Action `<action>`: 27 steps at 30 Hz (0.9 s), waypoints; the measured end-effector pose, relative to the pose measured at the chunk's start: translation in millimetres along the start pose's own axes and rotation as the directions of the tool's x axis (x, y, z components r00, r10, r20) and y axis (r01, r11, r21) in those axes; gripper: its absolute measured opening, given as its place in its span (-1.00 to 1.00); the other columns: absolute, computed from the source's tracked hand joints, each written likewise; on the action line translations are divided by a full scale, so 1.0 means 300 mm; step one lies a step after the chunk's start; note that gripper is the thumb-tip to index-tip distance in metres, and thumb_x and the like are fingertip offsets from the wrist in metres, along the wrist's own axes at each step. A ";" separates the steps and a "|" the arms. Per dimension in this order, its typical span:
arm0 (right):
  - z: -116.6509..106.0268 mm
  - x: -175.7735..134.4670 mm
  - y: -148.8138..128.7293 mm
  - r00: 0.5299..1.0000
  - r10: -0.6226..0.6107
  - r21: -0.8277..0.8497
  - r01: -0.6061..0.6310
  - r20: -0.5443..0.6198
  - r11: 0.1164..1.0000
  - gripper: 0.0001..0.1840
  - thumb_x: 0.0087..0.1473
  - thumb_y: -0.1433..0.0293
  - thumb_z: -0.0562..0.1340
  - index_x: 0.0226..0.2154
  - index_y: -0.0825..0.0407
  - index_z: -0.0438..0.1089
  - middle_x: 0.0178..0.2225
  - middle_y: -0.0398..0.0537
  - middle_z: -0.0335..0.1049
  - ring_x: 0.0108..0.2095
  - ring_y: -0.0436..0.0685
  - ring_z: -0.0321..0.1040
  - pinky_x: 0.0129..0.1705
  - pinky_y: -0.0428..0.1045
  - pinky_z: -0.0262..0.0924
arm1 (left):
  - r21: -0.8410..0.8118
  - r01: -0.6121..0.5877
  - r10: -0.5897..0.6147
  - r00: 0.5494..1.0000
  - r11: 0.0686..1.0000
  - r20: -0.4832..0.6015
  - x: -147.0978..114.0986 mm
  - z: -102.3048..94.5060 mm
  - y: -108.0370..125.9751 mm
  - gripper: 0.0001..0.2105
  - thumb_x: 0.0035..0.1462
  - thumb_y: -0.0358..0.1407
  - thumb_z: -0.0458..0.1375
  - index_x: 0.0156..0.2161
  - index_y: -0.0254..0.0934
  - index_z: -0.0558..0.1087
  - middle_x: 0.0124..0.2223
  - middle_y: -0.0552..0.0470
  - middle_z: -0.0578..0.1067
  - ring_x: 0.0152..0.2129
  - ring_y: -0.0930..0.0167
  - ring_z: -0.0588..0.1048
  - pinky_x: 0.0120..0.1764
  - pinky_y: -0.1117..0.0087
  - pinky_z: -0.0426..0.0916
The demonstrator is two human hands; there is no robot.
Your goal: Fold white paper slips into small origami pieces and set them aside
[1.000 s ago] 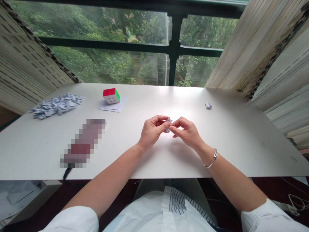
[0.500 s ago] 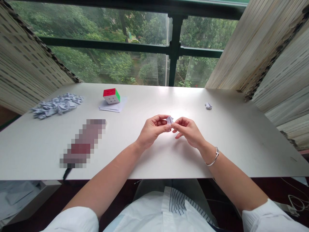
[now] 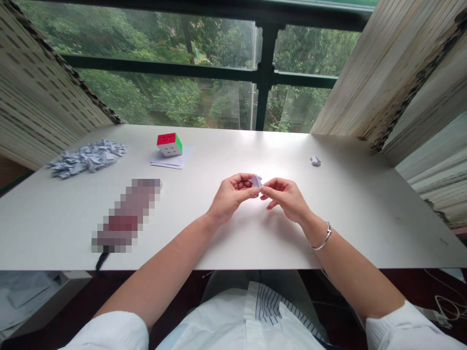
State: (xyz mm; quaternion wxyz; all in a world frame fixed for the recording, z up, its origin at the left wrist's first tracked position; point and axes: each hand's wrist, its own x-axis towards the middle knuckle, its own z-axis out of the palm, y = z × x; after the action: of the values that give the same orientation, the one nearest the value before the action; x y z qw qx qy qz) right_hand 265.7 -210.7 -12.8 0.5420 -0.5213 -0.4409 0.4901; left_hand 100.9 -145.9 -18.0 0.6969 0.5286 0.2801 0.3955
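Note:
A small piece of folded white paper (image 3: 257,182) is held between my two hands above the middle of the white table (image 3: 233,248). My left hand (image 3: 233,195) pinches it from the left between thumb and fingers. From the right, my right hand (image 3: 283,195) has thumb and index finger closed on its lower right edge, with the other fingers curled loosely below. Fingertips cover part of the paper, so its full shape is hidden. Farther off to the right lies another small folded paper piece (image 3: 315,161).
A heap of folded paper pieces (image 3: 87,158) lies at the far left. A puzzle cube (image 3: 170,145) sits on flat paper sheets (image 3: 166,163). Nearer on the left is a blurred-out flat object (image 3: 126,218) with a black strap. Curtains (image 3: 350,78) flank the window behind the table.
Both hands stay in nearly the same place, still gripping the folded paper. The paper's visible outline differs slightly, and the whole view has shifted a little.

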 end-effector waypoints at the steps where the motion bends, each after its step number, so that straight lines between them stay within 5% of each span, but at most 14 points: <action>1: 0.000 0.000 0.000 1.000 -0.003 0.004 0.003 -0.008 1.000 -0.61 -0.18 0.12 0.44 -0.42 0.08 0.46 -0.46 -0.08 0.46 -0.40 0.07 0.45 -0.58 -0.12 0.36 | -0.005 0.002 -0.002 1.000 1.000 -0.001 0.001 -0.001 -0.001 -0.59 -0.19 -0.37 0.43 -0.14 -0.34 0.52 -0.30 -0.01 0.56 -0.36 0.44 0.52 -0.20 0.35 0.44; 9: -0.002 0.003 -0.001 0.997 -0.020 0.030 0.022 -0.074 0.999 -0.62 -0.18 0.13 0.44 -0.43 0.08 0.45 -0.48 -0.09 0.45 -0.40 0.08 0.46 -0.58 -0.13 0.36 | -0.008 0.041 -0.041 0.999 0.999 0.017 0.003 0.000 0.004 -0.48 -0.14 -0.35 0.41 -0.01 -0.28 0.42 -0.29 -0.01 0.57 -0.35 0.40 0.55 -0.17 0.24 0.47; 16: -0.002 0.003 -0.002 1.000 0.029 0.045 -0.029 -0.008 0.999 -0.61 -0.14 0.10 0.41 -0.39 0.07 0.46 -0.42 -0.04 0.48 -0.34 0.11 0.47 -0.60 -0.13 0.36 | 0.076 -0.078 0.081 0.996 0.994 -0.042 -0.006 0.010 -0.003 -0.71 -0.17 -0.27 0.42 -0.36 -0.31 0.45 -0.42 0.06 0.53 -0.44 0.43 0.53 -0.24 0.30 0.47; 27: 0.000 0.008 0.014 1.000 0.008 0.083 -0.008 -0.007 0.997 -0.61 -0.13 0.09 0.41 -0.40 0.07 0.46 -0.45 -0.07 0.47 -0.37 0.09 0.46 -0.61 -0.14 0.35 | 0.159 -0.142 0.155 0.985 0.977 -0.075 -0.023 0.025 -0.029 -0.74 -0.13 -0.24 0.40 -0.32 -0.32 0.54 -0.29 -0.03 0.58 -0.35 0.37 0.55 -0.19 0.31 0.46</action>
State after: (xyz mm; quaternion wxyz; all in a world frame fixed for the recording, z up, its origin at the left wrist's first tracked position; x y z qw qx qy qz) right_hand 265.8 -208.4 -17.1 0.5629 -0.5019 -0.4159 0.5082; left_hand 105.7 -156.7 -24.4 0.6098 0.5822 0.2996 0.4465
